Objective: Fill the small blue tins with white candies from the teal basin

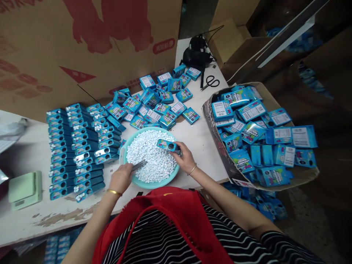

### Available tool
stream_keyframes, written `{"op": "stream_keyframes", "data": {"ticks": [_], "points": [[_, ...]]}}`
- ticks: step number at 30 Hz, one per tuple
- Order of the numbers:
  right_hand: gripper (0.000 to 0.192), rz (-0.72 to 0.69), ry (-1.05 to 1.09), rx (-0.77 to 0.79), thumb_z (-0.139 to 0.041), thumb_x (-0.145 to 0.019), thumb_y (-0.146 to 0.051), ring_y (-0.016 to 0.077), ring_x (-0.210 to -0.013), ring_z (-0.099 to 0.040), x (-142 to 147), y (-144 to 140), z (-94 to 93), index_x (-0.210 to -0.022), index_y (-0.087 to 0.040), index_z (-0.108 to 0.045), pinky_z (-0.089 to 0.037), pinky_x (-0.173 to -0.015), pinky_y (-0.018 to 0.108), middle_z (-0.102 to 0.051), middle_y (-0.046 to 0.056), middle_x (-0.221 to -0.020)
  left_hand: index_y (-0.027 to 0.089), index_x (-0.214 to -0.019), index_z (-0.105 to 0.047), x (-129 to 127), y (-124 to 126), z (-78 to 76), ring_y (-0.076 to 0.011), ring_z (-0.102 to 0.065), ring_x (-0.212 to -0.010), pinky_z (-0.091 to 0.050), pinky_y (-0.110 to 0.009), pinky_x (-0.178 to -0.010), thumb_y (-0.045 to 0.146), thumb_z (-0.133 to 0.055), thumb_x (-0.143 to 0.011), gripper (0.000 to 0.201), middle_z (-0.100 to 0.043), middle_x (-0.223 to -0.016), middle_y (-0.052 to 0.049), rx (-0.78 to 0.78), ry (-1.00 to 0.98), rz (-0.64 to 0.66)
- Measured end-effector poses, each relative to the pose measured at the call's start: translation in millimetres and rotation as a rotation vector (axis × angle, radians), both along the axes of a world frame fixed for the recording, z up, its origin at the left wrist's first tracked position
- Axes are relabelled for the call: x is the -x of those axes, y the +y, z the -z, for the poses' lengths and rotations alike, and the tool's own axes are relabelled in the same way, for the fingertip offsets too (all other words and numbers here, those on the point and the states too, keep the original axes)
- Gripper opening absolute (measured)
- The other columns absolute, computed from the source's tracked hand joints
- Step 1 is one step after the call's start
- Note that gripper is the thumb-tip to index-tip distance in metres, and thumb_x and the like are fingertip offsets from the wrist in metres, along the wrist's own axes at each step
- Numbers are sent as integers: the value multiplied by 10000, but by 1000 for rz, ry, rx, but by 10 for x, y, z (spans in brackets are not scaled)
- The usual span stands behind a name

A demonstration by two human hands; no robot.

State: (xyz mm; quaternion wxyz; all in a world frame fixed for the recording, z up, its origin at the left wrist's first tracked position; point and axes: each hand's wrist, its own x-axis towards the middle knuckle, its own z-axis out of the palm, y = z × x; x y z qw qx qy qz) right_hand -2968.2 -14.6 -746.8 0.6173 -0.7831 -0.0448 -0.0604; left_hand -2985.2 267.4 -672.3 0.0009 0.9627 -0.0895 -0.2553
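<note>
A round turquoise basin [171,182] full of small pale candies [150,157] stands near the table's front edge. Above its right part, my right hand [184,158] is closed around a small blue candy box [165,144], tilted with its printed, dark-holed face up. My left hand [121,178], at the basin's left rim, grips a narrow grey metal tool [139,165]. The tool's far end lies at the candies; its exact kind is unclear. Left of the basin, blue boxes [59,156] stand in rows, many with pale candies at one end.
Loose blue boxes [154,115] are heaped behind the basin. An open carton [217,146] of boxes is at right, below black-handled scissors [210,82] and a black object [196,53]. A pale green scale [24,189] sits far left. A large printed carton [90,69] walls the back.
</note>
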Motion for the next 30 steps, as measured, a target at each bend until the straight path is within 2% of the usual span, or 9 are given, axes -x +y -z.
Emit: {"op": "stream_keyframes", "data": {"ticks": [3,5,8,11,15,18,21,26,30], "points": [[392,45,131,-141,-639,-814,-363,210,-984,-584,-30,81,93,-1146,-215,-492,-485,-902,368,-602,64,-1068,169,-1041,-565,10,-184,472,-272,-570,-1049,-464,-374,-867,214,-445,-855,226,-627,-1094,-128,158,-18,-81],[420,38,186,-205,-658,-795,-377,206,-965,-588,-43,138,140,-1139,-210,-484,-495,-883,360,-606,58,-1052,164,-1088,-549,-17,-304,681,-265,-559,-1090,-452,-379,-916,201,-430,-851,268,-612,-1143,-137,216,-38,-108],[438,30,228,-248,-672,-776,-392,204,-955,-591,-56,195,177,-1127,-211,-481,-506,-864,354,-606,55,-1043,164,-1103,-539,-35,-337,807,-249,-570,-1075,-451,-373,-927,215,-438,-840,287,-618,-1137,-130,277,-50,-129],[438,30,236,-283,-679,-769,-394,199,-954,-593,-64,189,173,-1118,-217,-482,-507,-866,347,-608,47,-1038,175,-1084,-541,-2,-233,763,-220,-600,-979,-479,-344,-870,304,-460,-849,280,-644,-1061,-96,349,-42,-139],[394,67,149,-240,-671,-785,-366,189,-920,-595,-59,49,91,-1109,-224,-495,-502,-848,332,-604,38,-1016,187,-1076,-538,34,-127,555,-182,-599,-905,-486,-308,-831,419,-461,-867,321,-642,-1028,-68,458,-51,-138],[332,77,34,-63,-637,-814,-328,205,-942,-579,-37,-111,-4,-1108,-230,-522,-489,-863,354,-592,55,-1029,182,-1067,-546,-11,-130,301,-174,-590,-865,-479,-305,-813,448,-477,-866,340,-636,-1005,-71,577,-67,-122],[315,36,-44,105,-583,-838,-277,226,-975,-570,-5,-227,-81,-1146,-236,-529,-490,-868,376,-580,72,-1047,187,-1057,-555,-105,-174,-17,-163,-577,-814,-473,-300,-777,447,-484,-871,328,-629,-941,-58,609,-72,-75],[383,-44,-130,239,-514,-826,-164,245,-1055,-559,41,-200,-150,-1203,-229,-527,-493,-924,406,-578,89,-1112,186,-1053,-561,-288,-332,-528,-157,-576,-784,-468,-288,-741,460,-470,-883,335,-629,-902,-53,565,-71,45],[407,-94,-192,287,-499,-816,-129,244,-1082,-554,63,-73,-171,-1211,-220,-524,-492,-957,412,-584,97,-1133,192,-1024,-570,-427,-528,-844,-193,-600,-866,-469,-313,-776,425,-419,-895,306,-647,-951,-69,379,-49,234]]}}
